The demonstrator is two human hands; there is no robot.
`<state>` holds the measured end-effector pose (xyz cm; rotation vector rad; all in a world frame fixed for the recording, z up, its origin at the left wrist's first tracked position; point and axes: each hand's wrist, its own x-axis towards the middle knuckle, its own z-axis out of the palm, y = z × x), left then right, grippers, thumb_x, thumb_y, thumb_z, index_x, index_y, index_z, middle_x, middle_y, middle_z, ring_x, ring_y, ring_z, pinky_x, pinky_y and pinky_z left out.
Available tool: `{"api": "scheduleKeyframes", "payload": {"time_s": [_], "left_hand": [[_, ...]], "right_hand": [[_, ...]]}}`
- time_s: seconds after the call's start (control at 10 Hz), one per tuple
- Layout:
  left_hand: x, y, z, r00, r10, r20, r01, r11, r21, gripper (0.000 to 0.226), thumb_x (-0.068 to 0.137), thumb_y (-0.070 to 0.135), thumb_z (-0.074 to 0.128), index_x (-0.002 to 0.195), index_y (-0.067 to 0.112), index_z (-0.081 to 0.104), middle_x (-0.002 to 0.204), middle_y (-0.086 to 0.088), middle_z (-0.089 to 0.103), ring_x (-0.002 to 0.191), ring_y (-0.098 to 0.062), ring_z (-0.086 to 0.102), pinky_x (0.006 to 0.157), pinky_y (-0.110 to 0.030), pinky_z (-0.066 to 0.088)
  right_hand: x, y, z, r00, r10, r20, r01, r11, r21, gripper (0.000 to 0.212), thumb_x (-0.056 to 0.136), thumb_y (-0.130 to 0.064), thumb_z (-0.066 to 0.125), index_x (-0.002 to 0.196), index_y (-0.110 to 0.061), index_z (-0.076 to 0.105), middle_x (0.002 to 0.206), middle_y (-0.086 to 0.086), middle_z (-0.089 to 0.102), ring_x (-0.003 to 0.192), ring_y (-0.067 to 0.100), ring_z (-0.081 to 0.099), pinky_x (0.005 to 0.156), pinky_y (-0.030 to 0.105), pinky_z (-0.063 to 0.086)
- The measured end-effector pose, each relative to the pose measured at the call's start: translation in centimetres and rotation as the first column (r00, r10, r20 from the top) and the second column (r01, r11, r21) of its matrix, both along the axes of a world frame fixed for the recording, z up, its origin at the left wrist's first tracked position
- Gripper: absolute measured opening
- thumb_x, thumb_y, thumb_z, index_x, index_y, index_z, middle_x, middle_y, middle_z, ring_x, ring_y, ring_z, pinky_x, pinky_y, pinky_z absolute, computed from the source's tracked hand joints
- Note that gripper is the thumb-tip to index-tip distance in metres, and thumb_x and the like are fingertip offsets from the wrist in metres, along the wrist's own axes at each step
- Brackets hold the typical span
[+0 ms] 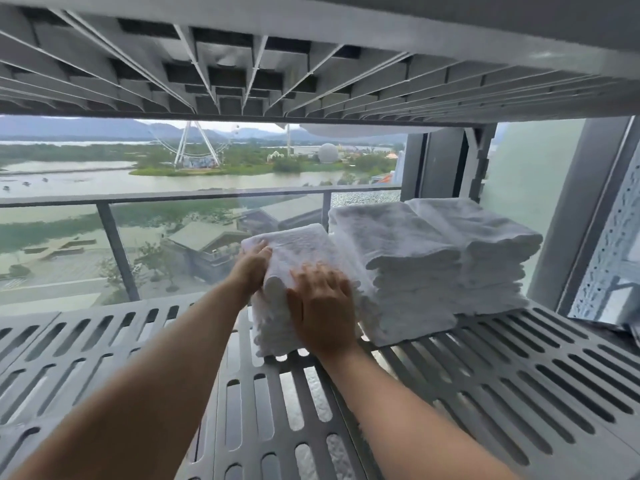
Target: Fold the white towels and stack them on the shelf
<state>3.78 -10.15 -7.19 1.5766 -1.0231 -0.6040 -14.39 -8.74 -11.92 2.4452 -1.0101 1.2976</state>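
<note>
Three stacks of folded white towels stand on a grey slotted shelf (502,368). The left stack (301,247) is the lowest. My left hand (251,268) presses against its left side, fingers curled over the top towel's edge. My right hand (323,306) lies flat with spread fingers against the stack's front face. The middle stack (398,268) touches the left one, and the right stack (485,251) stands behind it toward the window frame.
Another grey ribbed shelf (242,71) hangs low overhead. Behind the shelf is a window with a balcony glass railing (114,237). A perforated metal upright (609,265) stands at the right. Bare slotted shelf (86,348) extends left of the towels.
</note>
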Motion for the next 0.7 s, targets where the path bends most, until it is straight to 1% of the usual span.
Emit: {"api": "scheduleKeyframes", "payload": {"time_s": [0.1,0.2,0.3,0.4,0.5,0.6,0.7], "left_hand": [[-0.3,-0.9,-0.7,0.999,-0.026,-0.045,0.025,1.0,-0.018,0.041,0.108,0.028,0.038,0.147,0.023,0.049,0.152,-0.013,0.044,0.138,-0.032,0.044,0.118,-0.046,0.032],[-0.4,-0.9,-0.5,0.999,-0.031,-0.016,0.031,1.0,-0.005,0.041,0.108,0.029,0.038,0.146,0.022,0.051,0.153,-0.014,0.042,0.138,-0.032,0.043,0.118,-0.045,0.032],[-1.3,0.5,-0.2,0.999,-0.035,-0.039,0.034,0.999,-0.032,0.042,0.109,0.032,0.037,0.148,0.022,0.049,0.152,-0.011,0.044,0.137,-0.03,0.045,0.118,-0.044,0.032],[-2.6,2.7,-0.5,0.996,-0.046,-0.077,0.039,0.996,-0.082,0.042,0.109,0.028,0.037,0.149,0.019,0.046,0.152,-0.009,0.046,0.137,-0.028,0.045,0.119,-0.044,0.031],[-3.8,5.5,-0.8,0.997,-0.038,-0.062,0.032,0.995,-0.089,0.044,0.109,0.027,0.036,0.152,0.02,0.042,0.155,-0.004,0.043,0.141,-0.025,0.041,0.12,-0.044,0.029],[-4.8,8.4,-1.3,1.0,0.014,0.016,-0.012,0.996,-0.086,0.043,0.107,0.025,0.036,0.147,0.016,0.05,0.151,-0.007,0.049,0.14,-0.025,0.043,0.119,-0.043,0.03],[-7.2,11.6,-1.5,0.985,0.1,0.141,-0.101,0.995,0.002,0.041,0.107,0.03,0.035,0.14,0.017,0.056,0.144,-0.012,0.056,0.132,-0.03,0.05,0.112,-0.04,0.037]], "right_hand": [[0.2,-0.5,-0.5,1.0,-0.02,-0.013,0.02,1.0,0.004,0.044,0.103,-0.043,0.034,0.127,-0.018,0.062,0.13,0.007,0.064,0.129,0.032,0.052,0.11,0.048,0.033],[0.3,-0.6,-0.9,0.999,-0.032,-0.003,0.032,0.999,-0.005,0.044,0.104,-0.043,0.034,0.125,-0.017,0.063,0.128,0.007,0.065,0.128,0.032,0.053,0.109,0.048,0.034],[0.0,-0.2,-0.8,0.999,-0.032,-0.012,0.032,0.999,0.015,0.047,0.104,-0.043,0.031,0.124,-0.017,0.064,0.128,0.008,0.065,0.128,0.032,0.053,0.11,0.048,0.034],[0.1,0.5,-0.2,0.998,-0.053,-0.016,0.054,0.997,0.058,0.043,0.104,-0.043,0.035,0.121,-0.017,0.065,0.125,0.01,0.067,0.129,0.032,0.054,0.112,0.048,0.032],[-0.3,1.9,0.5,0.999,-0.029,0.013,0.027,0.983,0.179,0.038,0.102,-0.039,0.041,0.123,-0.016,0.064,0.128,0.014,0.064,0.131,0.034,0.051,0.117,0.047,0.028],[-1.9,4.0,0.2,0.998,0.052,0.038,-0.059,0.971,0.233,0.041,0.099,-0.034,0.042,0.132,-0.014,0.058,0.139,0.018,0.055,0.137,0.035,0.043,0.116,0.047,0.032],[-4.7,6.1,0.0,0.996,0.091,-0.004,-0.085,0.946,0.313,0.046,0.097,-0.032,0.048,0.14,-0.015,0.051,0.147,0.015,0.046,0.14,0.031,0.037,0.113,0.045,0.036]]}}
